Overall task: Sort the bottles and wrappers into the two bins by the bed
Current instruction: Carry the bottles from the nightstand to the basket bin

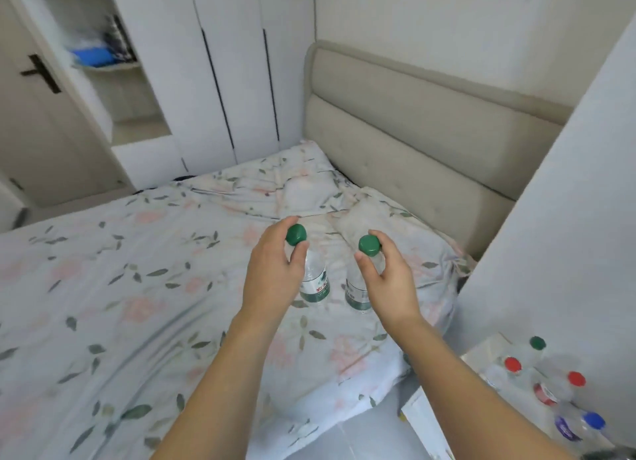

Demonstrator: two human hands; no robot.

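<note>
Here, over the flowered bed (103, 304), the left hand (273, 273) grips one green-capped bottle (314, 280) by its neck, and the right hand (389, 280) grips a second bottle (358, 294) likewise. More bottles lie in a bin (423, 421) at lower right.

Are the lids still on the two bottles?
Yes. Each bottle, left and right, has a green cap on top.

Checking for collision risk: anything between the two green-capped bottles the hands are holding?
Nothing. Head view shows only bare floral bedsheet between left bottle and right bottle.
</note>
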